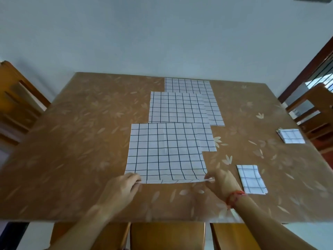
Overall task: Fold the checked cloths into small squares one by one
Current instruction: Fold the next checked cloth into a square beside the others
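Wooden chair backs (167, 235) show below the near edge of the table (72, 159), which has a brown, leaf-patterned cover. Just past that edge, the left hand (124, 186) and the right hand (222, 183) each pinch a near corner of the nearest checked cloth (165, 152). Their fingers are curled on the fabric, and the near hem is raised a little between them. A red thread band (234, 196) circles the right wrist. The rest of this cloth, white with dark grid lines, lies flat mid-table. To its right, apart from it, rests a folded cloth (251, 179). Farther back, near the table's right edge, sits a small folded stack (291, 135). Behind the held cloth, more open checked cloths (177, 107) overlap, stepping toward the far edge. A left side chair (16, 98) and a right side chair (315, 112) flank the table.
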Demonstrator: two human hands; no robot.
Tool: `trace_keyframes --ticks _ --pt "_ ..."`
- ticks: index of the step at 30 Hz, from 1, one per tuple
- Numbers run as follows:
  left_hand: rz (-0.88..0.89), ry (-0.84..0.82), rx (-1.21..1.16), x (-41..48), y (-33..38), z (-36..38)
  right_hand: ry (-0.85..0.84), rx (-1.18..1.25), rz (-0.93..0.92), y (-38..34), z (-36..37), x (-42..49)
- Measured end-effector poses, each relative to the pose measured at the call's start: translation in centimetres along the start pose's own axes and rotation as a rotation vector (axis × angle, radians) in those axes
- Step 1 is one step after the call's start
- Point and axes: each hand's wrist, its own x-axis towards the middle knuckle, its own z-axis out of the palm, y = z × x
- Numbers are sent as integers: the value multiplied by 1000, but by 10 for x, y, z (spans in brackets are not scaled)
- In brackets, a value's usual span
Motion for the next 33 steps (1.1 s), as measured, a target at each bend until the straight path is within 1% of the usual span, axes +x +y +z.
trace_keyframes --ticks 3,7,13,18,21,23,26,29,33 --pt "-7 -6 11 -20 9 -10 -24 33 -34 2 -3 -20" --pt "51 -42 29 -39 22 -25 -43 73 -26 0 -5 -43" --pt "-26 -14 50 -46 14 -26 -30 162 8 3 -5 -54" --pt "-95 91 55 -31 8 -33 58 324 25 -2 -10 -42" --pt "-51 156 120 -20 10 -32 136 378 30 -10 -14 -22" --pt "-31 165 127 -17 16 -31 172 343 41 -16 -16 -7" --pt "15 137 162 -20 26 -20 205 370 87 -23 -20 20" --pt "105 64 215 -26 34 3 251 362 130 -30 -22 48" --pt "180 -68 218 -33 44 44 220 371 108 -39 -20 84"
